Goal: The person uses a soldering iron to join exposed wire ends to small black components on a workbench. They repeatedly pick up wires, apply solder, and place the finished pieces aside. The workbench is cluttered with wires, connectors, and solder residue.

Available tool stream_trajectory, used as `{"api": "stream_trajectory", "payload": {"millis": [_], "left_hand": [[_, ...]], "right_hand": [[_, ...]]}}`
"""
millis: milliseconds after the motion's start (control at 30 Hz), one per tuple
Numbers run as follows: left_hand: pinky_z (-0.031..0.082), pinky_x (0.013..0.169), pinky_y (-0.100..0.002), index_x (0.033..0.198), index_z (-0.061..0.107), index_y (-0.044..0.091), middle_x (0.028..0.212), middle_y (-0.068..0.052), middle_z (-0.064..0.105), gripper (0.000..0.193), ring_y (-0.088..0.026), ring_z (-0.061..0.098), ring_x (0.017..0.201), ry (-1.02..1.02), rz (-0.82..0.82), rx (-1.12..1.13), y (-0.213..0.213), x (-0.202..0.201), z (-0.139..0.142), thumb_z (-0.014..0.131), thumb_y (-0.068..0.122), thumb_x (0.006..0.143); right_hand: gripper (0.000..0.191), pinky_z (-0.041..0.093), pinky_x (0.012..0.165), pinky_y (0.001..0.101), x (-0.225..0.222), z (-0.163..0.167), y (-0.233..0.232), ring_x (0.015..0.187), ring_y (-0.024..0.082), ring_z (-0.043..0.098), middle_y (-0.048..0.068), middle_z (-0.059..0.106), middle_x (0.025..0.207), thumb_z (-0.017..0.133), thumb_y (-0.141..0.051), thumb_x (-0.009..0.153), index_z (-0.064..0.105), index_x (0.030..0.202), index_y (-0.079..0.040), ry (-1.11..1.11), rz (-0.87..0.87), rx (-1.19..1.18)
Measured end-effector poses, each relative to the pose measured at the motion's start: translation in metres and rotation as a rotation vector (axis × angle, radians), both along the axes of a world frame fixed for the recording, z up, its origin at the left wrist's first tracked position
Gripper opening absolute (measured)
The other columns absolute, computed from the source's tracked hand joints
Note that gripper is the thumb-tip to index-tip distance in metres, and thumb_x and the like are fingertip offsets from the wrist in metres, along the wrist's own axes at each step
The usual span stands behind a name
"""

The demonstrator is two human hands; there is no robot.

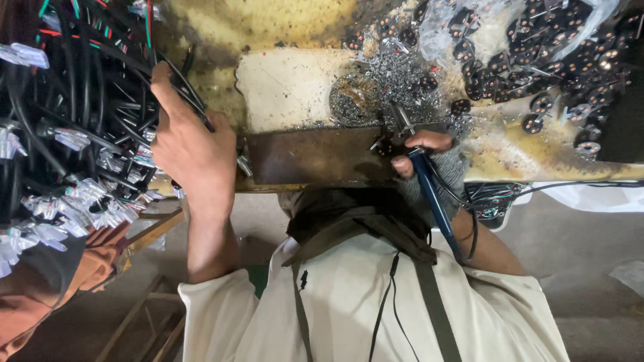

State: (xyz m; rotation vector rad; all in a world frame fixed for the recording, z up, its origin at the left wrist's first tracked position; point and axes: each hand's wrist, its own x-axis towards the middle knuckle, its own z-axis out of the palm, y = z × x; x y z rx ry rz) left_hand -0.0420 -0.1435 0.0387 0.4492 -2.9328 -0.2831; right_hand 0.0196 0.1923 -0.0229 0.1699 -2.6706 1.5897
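Observation:
My left hand (191,151) is closed around a few thin black cables (180,87) at the left end of a stained workbench (288,87). My right hand (436,157), in a grey fingerless glove, grips a blue-handled soldering iron (429,191). Its metal tip (400,118) points up at a small black round part (384,146) lying at the right end of a dark rusty metal plate (315,155). Silvery solder scraps (396,80) are heaped just beyond the tip.
A thick bundle of black cables with clear plastic ends (67,141) fills the left side. Several black round parts with copper dots (537,67) lie in clear plastic at the top right. Another person's hand and orange sleeve (100,245) show at lower left, above a wooden frame (151,231).

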Motion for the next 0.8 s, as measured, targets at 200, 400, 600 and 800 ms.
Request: {"api": "stream_trajectory", "payload": {"millis": [200, 400, 600, 800], "left_hand": [[0.058, 0.075, -0.042, 0.158, 0.031, 0.007, 0.100, -0.012, 0.071, 0.057, -0.031, 0.070, 0.081, 0.222, -0.083, 0.371, 0.025, 0.013, 0.004, 0.054, -0.007, 0.108], [0.059, 0.067, -0.032, 0.155, 0.042, 0.001, 0.096, -0.012, 0.075, 0.061, -0.020, 0.071, 0.077, 0.012, -0.515, 0.755, 0.060, 0.043, 0.009, 0.053, -0.009, 0.097], [0.052, 0.066, -0.048, 0.113, 0.071, 0.007, 0.088, -0.014, 0.072, 0.020, -0.037, 0.069, 0.078, -0.413, -0.882, 0.835, 0.081, 0.046, 0.003, 0.067, 0.016, 0.096], [0.050, 0.063, -0.049, 0.102, 0.070, 0.006, 0.082, -0.016, 0.069, 0.022, -0.038, 0.067, 0.074, -0.226, -0.729, 0.891, 0.112, 0.046, -0.004, 0.068, 0.027, 0.096]], "right_hand": [[0.035, 0.051, 0.087, 0.0307, -0.002, -0.014, 0.008, 0.094, 0.017, 0.063, 0.008, 0.064, 0.110, 0.076, -0.028, 0.098, 0.058, 0.120, -0.007, -0.080, 0.052, -0.081], [0.040, 0.061, 0.083, 0.0314, -0.009, 0.002, 0.000, 0.098, 0.020, 0.073, 0.018, 0.065, 0.123, 0.074, -0.017, 0.104, 0.039, 0.123, -0.012, -0.217, 0.052, -0.718], [0.045, 0.059, 0.064, 0.0289, -0.016, 0.027, 0.006, 0.072, 0.021, 0.072, 0.022, 0.074, 0.114, 0.069, -0.003, 0.106, 0.027, 0.117, -0.016, -0.267, -0.084, -0.650], [0.061, 0.056, 0.074, 0.0347, -0.016, 0.024, 0.005, 0.080, 0.025, 0.066, 0.019, 0.067, 0.099, 0.078, 0.003, 0.089, 0.026, 0.117, -0.014, -0.148, 0.022, -0.433]]}}
